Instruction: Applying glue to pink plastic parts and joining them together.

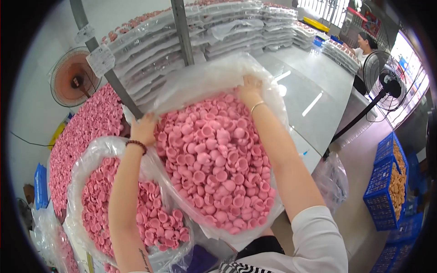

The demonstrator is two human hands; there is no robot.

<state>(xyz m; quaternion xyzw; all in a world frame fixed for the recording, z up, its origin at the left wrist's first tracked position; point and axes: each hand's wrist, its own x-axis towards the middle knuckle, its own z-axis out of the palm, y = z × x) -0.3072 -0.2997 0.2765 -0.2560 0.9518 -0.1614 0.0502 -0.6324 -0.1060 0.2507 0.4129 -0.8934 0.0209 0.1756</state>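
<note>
A large clear plastic bag (205,79) full of small pink cup-shaped pieces (223,154) stands right in front of me, its mouth spread wide. My left hand (144,129) is closed on the left rim of this bag, with a beaded bracelet at the wrist. On the far right side of the rim, my right hand (250,91) grips the plastic, the fingertips partly hidden by its folds. Below my left forearm sits a second plastic bag (86,159), also open and holding the same kind of pink pieces (159,223).
A big heap of pink pieces (86,132) lies at left beside a fan (75,77). Stacked plastic-wrapped trays (236,36) line the back of the white table (314,91). Metal posts (183,34) rise there. At right are a black fan (387,82), blue crates (382,195) and a seated person (364,50).
</note>
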